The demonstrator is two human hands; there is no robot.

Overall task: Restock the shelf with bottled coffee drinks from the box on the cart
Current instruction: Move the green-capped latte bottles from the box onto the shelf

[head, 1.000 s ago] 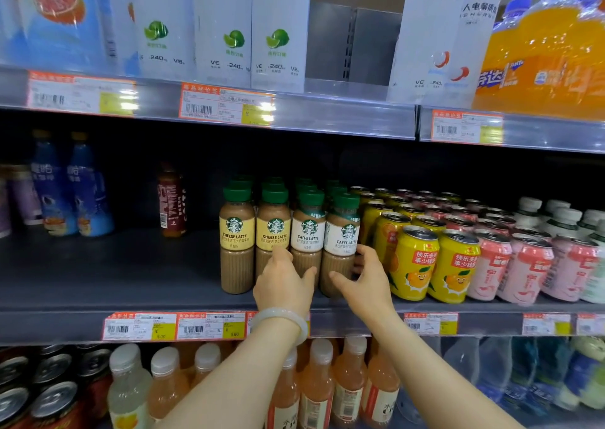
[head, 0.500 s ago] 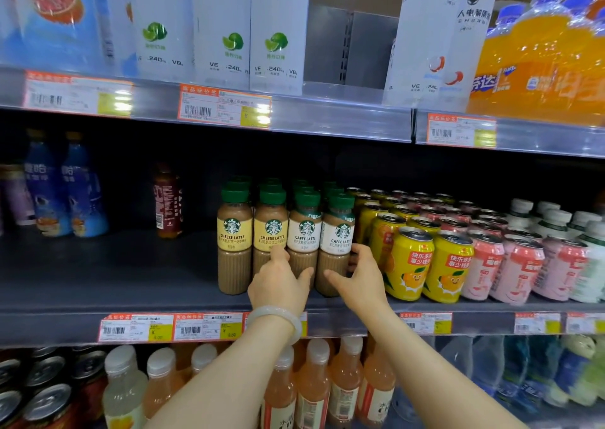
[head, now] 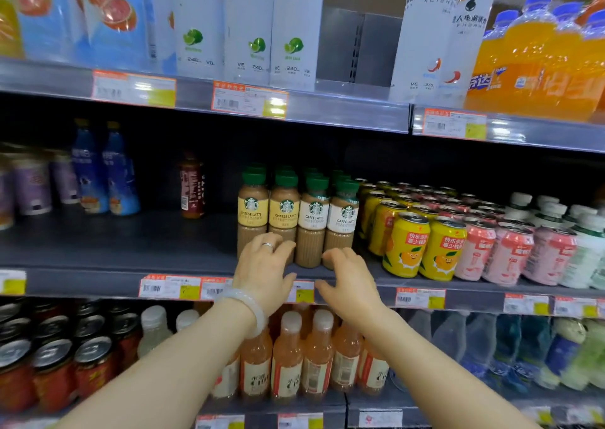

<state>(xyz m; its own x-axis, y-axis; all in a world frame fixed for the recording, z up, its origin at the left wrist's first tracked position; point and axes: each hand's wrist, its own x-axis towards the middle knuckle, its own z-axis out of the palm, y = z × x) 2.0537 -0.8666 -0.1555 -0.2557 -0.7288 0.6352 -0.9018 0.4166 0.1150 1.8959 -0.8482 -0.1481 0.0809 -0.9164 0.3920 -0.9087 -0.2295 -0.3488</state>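
Head camera faces the middle shelf (head: 98, 255) closely, roughly level.

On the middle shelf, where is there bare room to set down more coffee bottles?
Bare shelf lies left of the cheese latte bottles, in front of the lone dark bottle and the blue bottles. Right of the caffe latte bottles, yellow cans crowd tightly.
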